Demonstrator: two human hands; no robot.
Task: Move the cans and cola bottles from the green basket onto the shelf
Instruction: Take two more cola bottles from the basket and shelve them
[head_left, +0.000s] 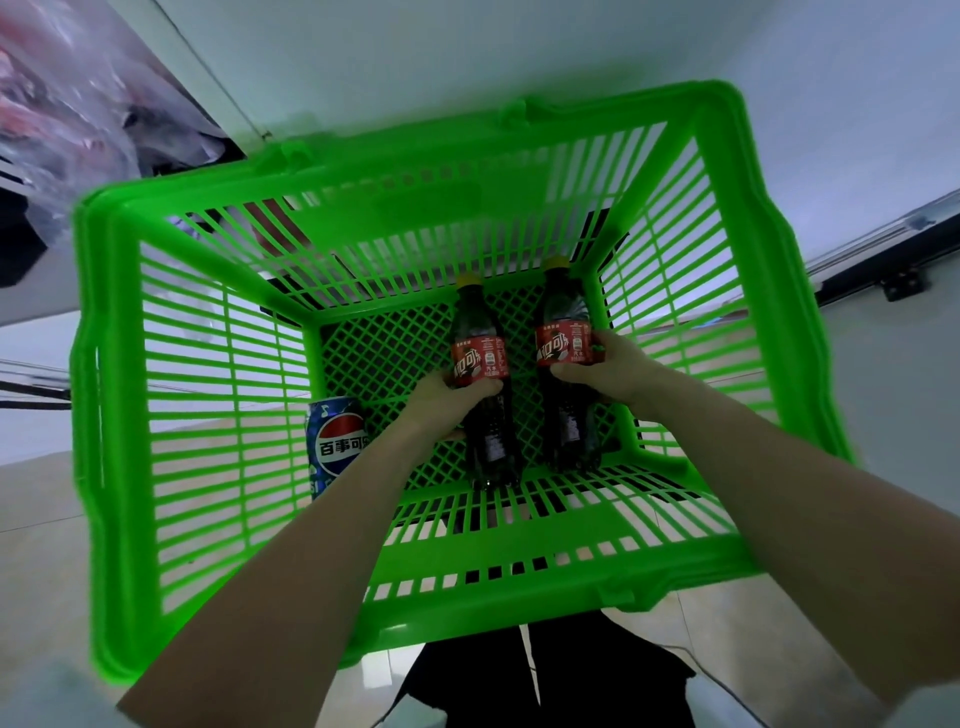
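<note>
Inside the green basket (441, 561), the left cola bottle (480, 384) is gripped by the left hand (441, 397), the right cola bottle (566, 364) by the right hand (615, 369), fingers wrapped around each. A blue can (335, 441) stands beside them.

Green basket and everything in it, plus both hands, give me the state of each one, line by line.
green basket: holds two bottles and one can.
left cola bottle: lying down, yellow cap on, gripped by the left hand.
right cola bottle: lying down, yellow cap on, gripped by the right hand.
blue can: upright, untouched, near left wall.
</note>
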